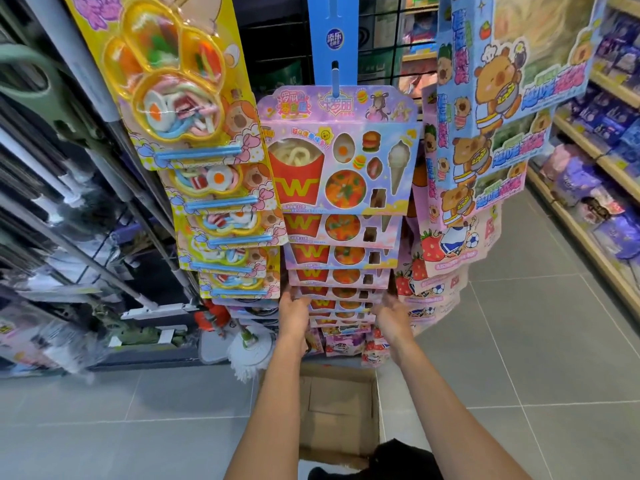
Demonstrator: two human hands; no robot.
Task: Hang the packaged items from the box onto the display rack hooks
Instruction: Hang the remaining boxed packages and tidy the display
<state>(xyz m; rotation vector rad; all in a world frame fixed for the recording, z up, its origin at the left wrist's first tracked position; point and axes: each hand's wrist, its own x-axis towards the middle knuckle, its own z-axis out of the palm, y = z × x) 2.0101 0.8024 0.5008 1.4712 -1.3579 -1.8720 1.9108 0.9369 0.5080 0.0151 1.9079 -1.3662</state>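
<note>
A column of pink candy packages (341,157) with a red fries carton print hangs down a blue hook strip (334,46). Low in that column, my left hand (293,311) grips the left edge of one pink package (341,295) and my right hand (391,315) grips its right edge. Both arms reach forward and down. An open cardboard box (337,410) sits on the floor beneath my arms; what shows of its inside is bare cardboard.
Yellow blister packs (194,98) hang in a column to the left, blue and pink capybara packs (485,116) to the right. Mops and poles (242,344) lean at the left. A store shelf (588,150) runs along the right, with grey tile floor between.
</note>
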